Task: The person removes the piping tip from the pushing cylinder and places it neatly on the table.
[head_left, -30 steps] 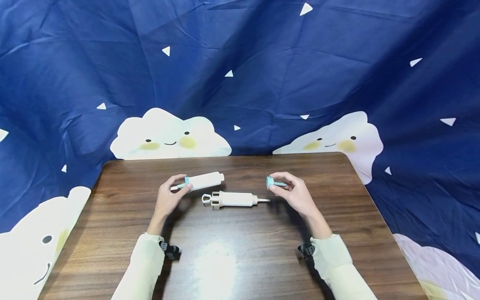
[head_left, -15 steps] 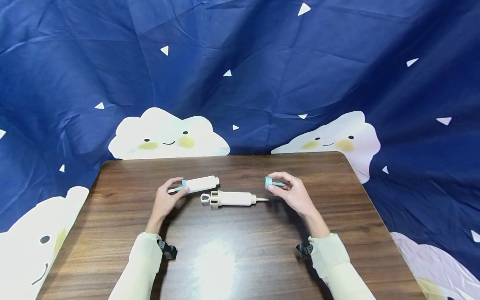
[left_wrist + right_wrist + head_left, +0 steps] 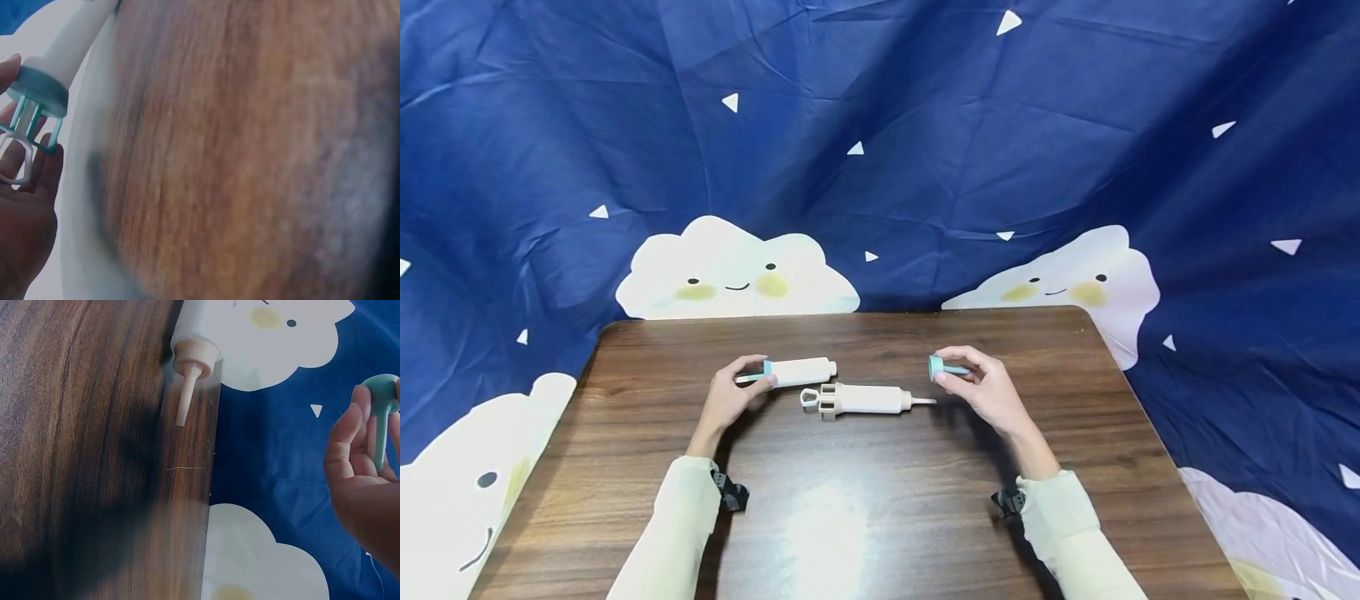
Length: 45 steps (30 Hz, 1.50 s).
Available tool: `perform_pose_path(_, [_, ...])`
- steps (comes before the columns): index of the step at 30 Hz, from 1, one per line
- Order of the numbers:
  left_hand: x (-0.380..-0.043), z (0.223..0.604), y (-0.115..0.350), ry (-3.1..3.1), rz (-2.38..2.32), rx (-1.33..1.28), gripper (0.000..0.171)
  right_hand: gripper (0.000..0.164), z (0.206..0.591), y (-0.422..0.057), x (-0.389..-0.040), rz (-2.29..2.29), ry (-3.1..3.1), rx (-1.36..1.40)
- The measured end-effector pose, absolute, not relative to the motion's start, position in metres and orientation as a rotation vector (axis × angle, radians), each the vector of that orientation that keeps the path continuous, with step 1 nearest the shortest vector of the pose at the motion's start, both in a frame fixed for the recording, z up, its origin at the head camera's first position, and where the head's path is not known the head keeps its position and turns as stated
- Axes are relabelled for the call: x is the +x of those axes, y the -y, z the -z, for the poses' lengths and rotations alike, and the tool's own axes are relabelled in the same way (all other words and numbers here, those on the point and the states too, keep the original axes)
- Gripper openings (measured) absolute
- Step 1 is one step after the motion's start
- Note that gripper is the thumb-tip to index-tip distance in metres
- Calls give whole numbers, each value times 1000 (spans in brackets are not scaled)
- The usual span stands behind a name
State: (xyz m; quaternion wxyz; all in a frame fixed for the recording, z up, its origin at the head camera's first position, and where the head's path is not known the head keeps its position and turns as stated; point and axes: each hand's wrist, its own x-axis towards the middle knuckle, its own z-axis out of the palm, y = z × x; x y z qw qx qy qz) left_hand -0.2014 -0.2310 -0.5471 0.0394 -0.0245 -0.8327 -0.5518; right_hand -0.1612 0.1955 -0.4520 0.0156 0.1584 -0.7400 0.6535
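Observation:
Toward the back left of the table, my left hand (image 3: 727, 403) pinches the collar end of a syringe with a white barrel (image 3: 802, 372). The left wrist view shows its teal collar (image 3: 40, 90), with a thumb against it and a looped plunger handle (image 3: 25, 165) over the palm. The barrel's far end carries no nozzle. Across from it, my right hand (image 3: 992, 393) holds a teal nozzle cap (image 3: 936, 367) between thumb and fingers, wide end facing left. Between the hands lies a second syringe (image 3: 871, 399) with beige collar, beige nozzle and looped handle.
The wooden table (image 3: 925, 500) ends at a far edge just beyond the hands. Behind hangs a blue cloth (image 3: 895, 167) with white clouds. A black wrist camera (image 3: 730, 492) sits on the left wrist, another camera (image 3: 1008, 502) on the right.
My left hand has drawn the teal-collared syringe a little to the left, and its barrel lies more level. My right hand stays nearly still with the nozzle cap.

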Motion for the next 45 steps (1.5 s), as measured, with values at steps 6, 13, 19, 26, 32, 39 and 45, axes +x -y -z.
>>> perform_pose_path(6, [-202, 553, 237, 2575, 1685, -59, 49, 33, 453, -194, -161, -2045, 2298, 504])
perform_pose_path(13, [-200, 552, 241, 2587, 1678, -37, 49, 32, 452, -193, -161, -2040, 2300, 507])
perform_pose_path(19, [-202, 548, 241, 2572, 1649, -87, 49, 33, 449, -192, -162, -2045, 2293, 513])
perform_pose_path(26, [-202, 544, 242, 2551, 1599, -130, 47, 32, 449, -192, -163, -2037, 2298, 511])
perform_pose_path(32, [-199, 538, 242, 2536, 1497, -78, 46, 32, 447, -190, -163, -2034, 2305, 511])
perform_pose_path(39, [-191, 531, 234, 2485, 1455, -81, 45, 33, 442, -188, -164, -2040, 2297, 536])
perform_pose_path(45, [-186, 530, 229, 2453, 1413, -149, 43, 33, 436, -186, -165, -2026, 2304, 571])
